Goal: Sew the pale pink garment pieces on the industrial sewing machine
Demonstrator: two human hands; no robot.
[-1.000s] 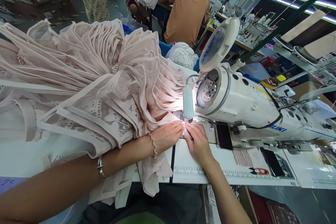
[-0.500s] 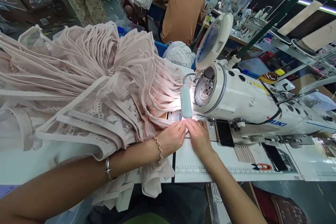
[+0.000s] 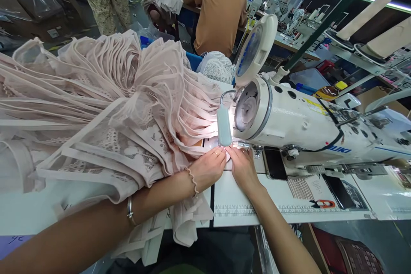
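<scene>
Both hands (image 3: 224, 167) have crept (slightly) toward the sewing machine (image 3: 305, 124).

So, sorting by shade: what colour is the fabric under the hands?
Pale blush pink fabric, partly lace-patterned, seen in the head view.

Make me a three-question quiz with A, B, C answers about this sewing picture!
1. Where are both hands?
A. On the floor
B. Under the machine's lamp
C. On the orange shirt

2. What colour is the big fabric pile?
A. Pale pink
B. Green
C. Black

3. Is the lamp on?
A. Off
B. Missing
C. On

Answers: B, the left hand and right hand meet on cloth below the lamp of the sewing machine. A, the fabric pile is pale pink. C, cloth beside it glows brightly.
</scene>
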